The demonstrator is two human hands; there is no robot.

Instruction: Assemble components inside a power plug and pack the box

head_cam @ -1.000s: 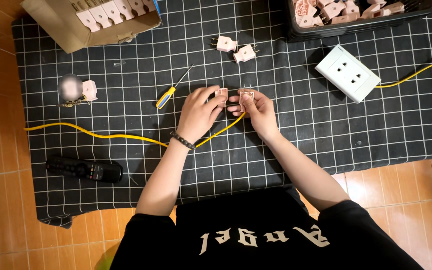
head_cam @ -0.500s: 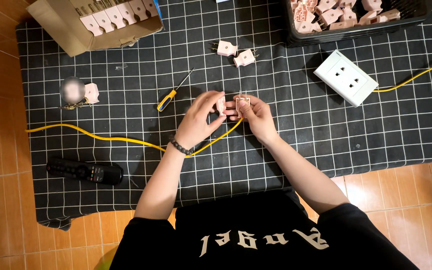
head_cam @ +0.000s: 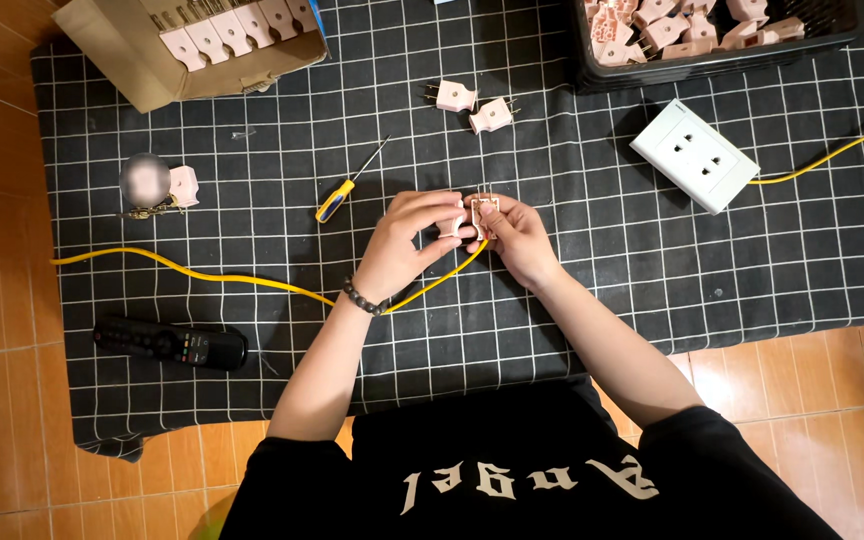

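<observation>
My left hand (head_cam: 410, 240) and my right hand (head_cam: 514, 234) meet over the middle of a black grid-patterned mat (head_cam: 592, 270). Between the fingertips sits a small pink plug (head_cam: 478, 213), opened into two halves, one half pinched in each hand. A yellow cable (head_cam: 202, 272) runs from under my hands leftwards across the mat. A screwdriver (head_cam: 347, 186) with a yellow and blue handle lies just left of my left hand. Two more pink plugs (head_cam: 472, 106) lie further up the mat.
A cardboard box (head_cam: 192, 45) of pink plugs stands top left, a black crate (head_cam: 712, 60) of plugs top right. A white socket block (head_cam: 694, 155) with a yellow cord lies at right. A black remote (head_cam: 170, 345) rests lower left, and a lamp holder (head_cam: 152, 185) at left.
Both hands have drawn closer together around the plug and shifted slightly; the plug halves are now held nearer each other. Nothing else on the mat moved.
</observation>
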